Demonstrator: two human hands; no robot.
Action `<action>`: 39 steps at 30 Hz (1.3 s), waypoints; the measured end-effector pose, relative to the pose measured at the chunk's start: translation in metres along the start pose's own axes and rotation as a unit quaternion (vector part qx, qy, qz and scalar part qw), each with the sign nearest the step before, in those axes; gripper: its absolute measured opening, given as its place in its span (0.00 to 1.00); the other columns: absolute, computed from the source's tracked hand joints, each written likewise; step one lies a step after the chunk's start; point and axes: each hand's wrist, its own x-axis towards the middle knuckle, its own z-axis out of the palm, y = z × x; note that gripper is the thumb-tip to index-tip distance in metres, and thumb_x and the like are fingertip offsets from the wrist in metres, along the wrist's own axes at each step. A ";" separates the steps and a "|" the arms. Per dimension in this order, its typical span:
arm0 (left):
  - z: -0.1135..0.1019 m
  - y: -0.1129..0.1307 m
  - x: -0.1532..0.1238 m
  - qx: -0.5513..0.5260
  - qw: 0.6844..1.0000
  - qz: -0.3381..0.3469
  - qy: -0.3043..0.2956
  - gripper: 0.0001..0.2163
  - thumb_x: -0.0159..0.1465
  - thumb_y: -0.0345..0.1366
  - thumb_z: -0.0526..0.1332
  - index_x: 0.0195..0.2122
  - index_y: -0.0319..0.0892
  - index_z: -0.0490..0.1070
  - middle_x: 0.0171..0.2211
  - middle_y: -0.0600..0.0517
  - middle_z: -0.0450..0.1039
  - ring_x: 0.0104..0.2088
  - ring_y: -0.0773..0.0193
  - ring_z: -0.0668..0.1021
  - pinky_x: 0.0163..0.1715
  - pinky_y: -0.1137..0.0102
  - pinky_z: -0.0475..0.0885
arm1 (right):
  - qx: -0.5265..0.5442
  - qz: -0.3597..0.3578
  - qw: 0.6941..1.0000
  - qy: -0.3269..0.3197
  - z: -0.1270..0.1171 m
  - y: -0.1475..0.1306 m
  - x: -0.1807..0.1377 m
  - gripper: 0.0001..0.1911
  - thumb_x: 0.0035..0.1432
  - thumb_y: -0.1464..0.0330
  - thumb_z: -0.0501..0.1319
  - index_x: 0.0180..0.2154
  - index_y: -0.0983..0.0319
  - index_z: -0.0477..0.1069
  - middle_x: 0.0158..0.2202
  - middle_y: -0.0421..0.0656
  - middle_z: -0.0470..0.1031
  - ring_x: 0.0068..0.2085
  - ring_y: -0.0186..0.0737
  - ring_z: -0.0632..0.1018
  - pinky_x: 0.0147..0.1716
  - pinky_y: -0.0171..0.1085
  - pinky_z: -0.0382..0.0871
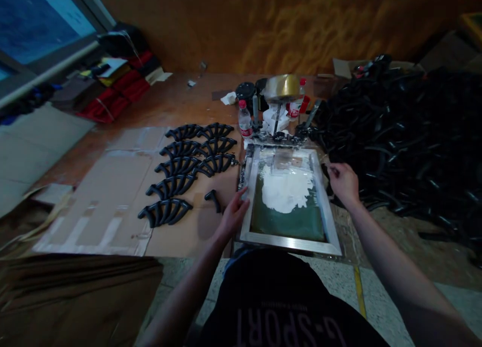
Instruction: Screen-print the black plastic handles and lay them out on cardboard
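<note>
A metal-framed printing screen (289, 242) lies flat in front of me, its green mesh smeared with white ink (286, 189). My left hand (235, 212) rests on the frame's left edge, fingers apart. My right hand (343, 182) sits at the frame's right edge with the fingers curled; whether it pinches something small there is too dark to tell. Rows of curved black plastic pieces (188, 161) lie fanned on flattened cardboard (113, 206) to the left, and a single black piece (214, 199) lies beside my left hand.
A large heap of black parts (406, 136) fills the right side. Behind the screen stand plastic bottles (244, 120), a gold-coloured tin (281, 87) and black cans. Red and dark bundles (120, 86) lie at the back left. A stack of cardboard (75, 292) sits near left.
</note>
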 end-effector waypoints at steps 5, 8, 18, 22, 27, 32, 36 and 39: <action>0.014 -0.049 0.016 0.095 0.995 -0.012 -0.007 0.30 0.66 0.43 0.55 0.68 0.41 0.56 0.25 0.56 0.65 0.27 0.66 0.70 0.29 0.72 0.66 | -0.037 -0.127 0.988 -0.076 0.019 -0.069 0.033 0.31 0.55 0.63 0.66 0.58 0.66 0.66 0.59 0.55 0.65 0.58 0.55 0.67 0.55 0.47 0.65; 0.014 -0.054 0.020 0.121 0.993 -0.013 -0.010 0.28 0.66 0.44 0.54 0.67 0.40 0.58 0.28 0.53 0.70 0.30 0.63 0.74 0.34 0.69 0.69 | -0.103 -0.158 0.964 -0.188 0.039 -0.098 0.021 0.15 0.60 0.66 0.61 0.47 0.65 0.73 0.45 0.52 0.76 0.46 0.49 0.74 0.44 0.41 0.69; 0.015 -0.058 0.018 0.104 0.994 -0.041 -0.011 0.28 0.67 0.46 0.54 0.66 0.41 0.59 0.41 0.46 0.77 0.41 0.57 0.78 0.46 0.63 0.71 | -0.017 -0.374 0.882 -0.285 0.021 -0.076 -0.038 0.09 0.54 0.76 0.59 0.37 0.60 0.74 0.36 0.43 0.77 0.40 0.41 0.74 0.39 0.36 0.64; 0.015 -0.052 0.017 0.075 0.996 -0.040 -0.003 0.28 0.66 0.46 0.56 0.65 0.40 0.61 0.35 0.50 0.76 0.36 0.60 0.77 0.40 0.67 0.71 | -0.047 -0.314 0.920 -0.228 0.025 -0.080 -0.037 0.08 0.57 0.74 0.57 0.37 0.61 0.74 0.36 0.46 0.77 0.40 0.44 0.73 0.38 0.37 0.63; 0.015 -0.041 0.014 0.057 0.997 -0.042 -0.004 0.29 0.65 0.44 0.57 0.65 0.39 0.60 0.25 0.56 0.67 0.28 0.65 0.72 0.30 0.71 0.67 | -0.007 -0.318 0.915 -0.246 0.032 -0.083 -0.045 0.11 0.58 0.73 0.59 0.43 0.61 0.76 0.39 0.46 0.78 0.42 0.43 0.75 0.40 0.37 0.66; 0.004 -0.008 0.003 0.013 0.999 -0.045 -0.019 0.31 0.64 0.48 0.58 0.67 0.42 0.58 0.26 0.55 0.70 0.25 0.67 0.70 0.24 0.73 0.65 | -0.002 -0.183 0.970 -0.162 0.020 -0.097 0.021 0.25 0.61 0.62 0.61 0.60 0.55 0.67 0.48 0.44 0.78 0.45 0.44 0.77 0.43 0.38 0.68; -0.007 0.040 -0.004 -0.035 0.998 -0.001 0.047 0.27 0.66 0.55 0.53 0.58 0.41 0.70 0.36 0.48 0.75 0.35 0.61 0.76 0.31 0.70 0.71 | 0.015 -0.083 0.995 -0.045 -0.016 -0.057 0.074 0.21 0.64 0.62 0.57 0.57 0.59 0.71 0.43 0.46 0.79 0.39 0.43 0.78 0.42 0.38 0.69; -0.009 0.077 0.010 -0.102 0.988 0.086 0.074 0.28 0.67 0.58 0.48 0.49 0.41 0.75 0.40 0.47 0.76 0.39 0.61 0.76 0.37 0.69 0.73 | 0.052 -0.008 0.999 0.008 -0.028 -0.005 0.072 0.19 0.68 0.65 0.51 0.47 0.69 0.76 0.36 0.47 0.80 0.33 0.37 0.76 0.37 0.35 0.70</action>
